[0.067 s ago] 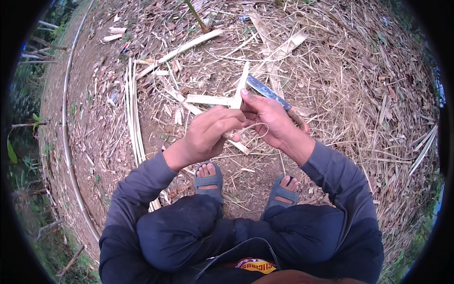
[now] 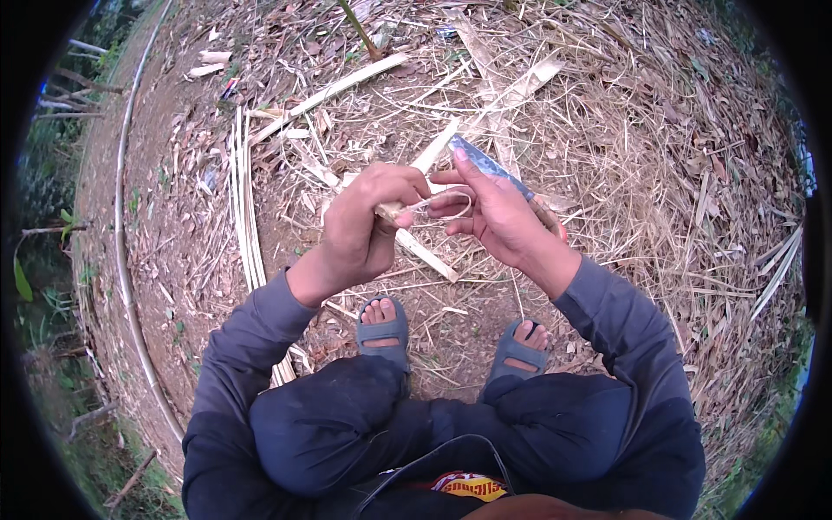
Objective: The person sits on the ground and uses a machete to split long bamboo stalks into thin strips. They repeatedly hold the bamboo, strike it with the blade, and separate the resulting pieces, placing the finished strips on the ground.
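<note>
While the right hand [image 2: 498,217] grips a knife [image 2: 490,166], left hand [image 2: 368,221] fingers pinch a bamboo strip [image 2: 425,165].

I work outdoors, on a patch of bare brown earth [image 2: 451,329] at the edge of a thicket, a rough open-air spot for splitting bamboo. Dry straw-coloured shavings and leaf litter [image 2: 659,173] cover the ground ahead of me. Split pale bamboo slats [image 2: 247,208] lie in a bundle to my left, and longer cut pieces [image 2: 334,87] lie scattered further out. A thin bent cane [image 2: 121,243] curves along the left. Beyond it I see green plants [image 2: 43,260], probably undergrowth, though the rim is too dark to be sure. I squat here in open sandals [image 2: 386,334].
</note>
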`<action>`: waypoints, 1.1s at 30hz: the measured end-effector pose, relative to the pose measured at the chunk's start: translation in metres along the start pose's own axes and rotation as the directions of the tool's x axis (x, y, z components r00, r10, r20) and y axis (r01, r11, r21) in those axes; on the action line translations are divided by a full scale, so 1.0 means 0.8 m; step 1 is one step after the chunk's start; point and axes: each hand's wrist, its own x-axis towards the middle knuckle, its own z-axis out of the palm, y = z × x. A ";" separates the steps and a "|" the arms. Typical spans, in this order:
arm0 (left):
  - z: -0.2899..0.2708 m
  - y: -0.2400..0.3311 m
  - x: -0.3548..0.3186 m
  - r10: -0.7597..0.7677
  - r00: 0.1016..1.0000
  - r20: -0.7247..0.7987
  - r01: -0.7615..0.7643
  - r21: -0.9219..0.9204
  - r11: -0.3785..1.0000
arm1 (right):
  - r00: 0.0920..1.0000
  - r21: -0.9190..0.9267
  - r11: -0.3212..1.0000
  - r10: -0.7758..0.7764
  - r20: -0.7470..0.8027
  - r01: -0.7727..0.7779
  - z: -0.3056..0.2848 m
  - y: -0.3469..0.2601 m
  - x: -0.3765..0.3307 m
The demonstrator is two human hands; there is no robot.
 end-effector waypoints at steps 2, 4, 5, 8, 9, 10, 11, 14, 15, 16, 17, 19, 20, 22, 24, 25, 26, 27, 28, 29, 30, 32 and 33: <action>-0.014 0.001 0.017 -0.085 0.989 -0.123 0.074 -0.086 0.994 | 0.996 -0.308 0.948 -0.089 -0.029 0.076 -0.037 0.003 0.014; -0.038 0.002 0.045 -0.184 0.952 -0.245 0.146 -0.165 0.976 | 0.984 -0.766 0.642 -0.148 -0.099 0.020 -0.091 0.006 0.025; -0.048 0.001 0.050 -0.228 0.925 -0.305 0.183 -0.167 0.969 | 0.973 -0.947 0.309 -0.179 -0.147 -0.086 -0.119 0.015 0.031; -0.053 -0.023 0.054 -0.255 0.895 -0.365 0.179 -0.228 0.957 | 0.933 -0.935 -0.305 -0.355 -0.065 -0.181 -0.217 0.060 0.012; -0.054 -0.028 0.049 -0.279 0.891 -0.358 0.204 -0.232 0.951 | 0.936 -0.917 -0.360 -0.350 -0.040 -0.174 -0.234 0.071 0.005; -0.053 -0.029 0.044 -0.302 0.886 -0.352 0.222 -0.249 0.943 | 0.940 -0.897 -0.412 -0.341 -0.008 -0.157 -0.242 0.081 0.006; -0.050 -0.033 0.040 -0.280 0.891 -0.357 0.217 -0.208 0.954 | 0.933 -0.923 -0.342 -0.357 -0.045 -0.176 -0.251 0.087 0.007; -0.047 -0.039 0.040 -0.235 0.905 -0.355 0.195 -0.145 0.970 | 0.906 -0.949 -0.164 -0.379 -0.190 -0.268 -0.266 0.090 0.013; -0.046 -0.039 0.043 -0.229 0.906 -0.356 0.189 -0.144 0.971 | 0.912 -0.953 -0.163 -0.369 -0.180 -0.254 -0.272 0.085 0.015; -0.048 -0.036 0.047 -0.224 0.908 -0.353 0.187 -0.135 0.973 | 0.920 -0.959 -0.157 -0.356 -0.166 -0.234 -0.262 0.079 0.017; -0.049 -0.036 0.048 -0.219 0.911 -0.350 0.185 -0.127 0.975 | 0.927 -0.965 -0.150 -0.344 -0.152 -0.214 -0.255 0.075 0.018; -0.047 -0.043 0.050 -0.192 0.920 -0.341 0.151 -0.143 0.978 | 0.924 -0.955 -0.235 -0.373 -0.084 -0.181 -0.261 0.088 0.025; -0.044 -0.045 0.051 -0.185 0.922 -0.339 0.142 -0.147 0.979 | 0.924 -0.945 -0.264 -0.374 -0.085 -0.193 -0.262 0.091 0.029; -0.041 -0.044 0.050 -0.161 0.927 -0.338 0.122 -0.132 0.984 | 0.930 -0.920 -0.327 -0.357 -0.091 -0.215 -0.266 0.096 0.038; -0.039 -0.043 0.047 -0.129 0.932 -0.338 0.103 -0.094 0.990 | 0.923 -0.931 -0.291 -0.370 -0.102 -0.219 -0.277 0.100 0.039; -0.040 -0.041 0.047 -0.112 0.935 -0.336 0.093 -0.072 0.993 | 0.920 -0.938 -0.271 -0.376 -0.106 -0.218 -0.277 0.101 0.040; -0.041 -0.038 0.047 -0.112 0.936 -0.335 0.100 -0.054 0.994 | 0.908 -0.945 -0.267 -0.414 -0.066 -0.190 -0.279 0.101 0.039; -0.043 -0.032 0.047 -0.113 0.936 -0.334 0.106 -0.037 0.994 | 0.892 -0.950 -0.265 -0.450 -0.026 -0.162 -0.282 0.101 0.035; -0.046 -0.028 0.046 -0.115 0.936 -0.334 0.116 -0.016 0.993 | 0.875 -0.956 -0.264 -0.484 0.016 -0.129 -0.279 0.101 0.034; -0.047 -0.029 0.046 -0.110 0.941 -0.320 0.112 -0.014 0.994 | 0.902 -0.972 -0.198 -0.431 -0.030 -0.127 -0.277 0.099 0.036; -0.048 -0.031 0.045 -0.106 0.946 -0.307 0.108 -0.013 0.994 | 0.925 -0.983 -0.131 -0.374 -0.073 -0.130 -0.275 0.095 0.037; -0.039 -0.033 0.040 -0.157 0.944 -0.290 0.155 -0.028 0.987 | 0.946 -0.986 0.016 -0.282 -0.162 -0.164 -0.273 0.089 0.034; -0.036 -0.037 0.036 -0.169 0.942 -0.291 0.166 -0.035 0.986 | 0.946 -0.977 0.099 -0.250 -0.207 -0.187 -0.272 0.088 0.033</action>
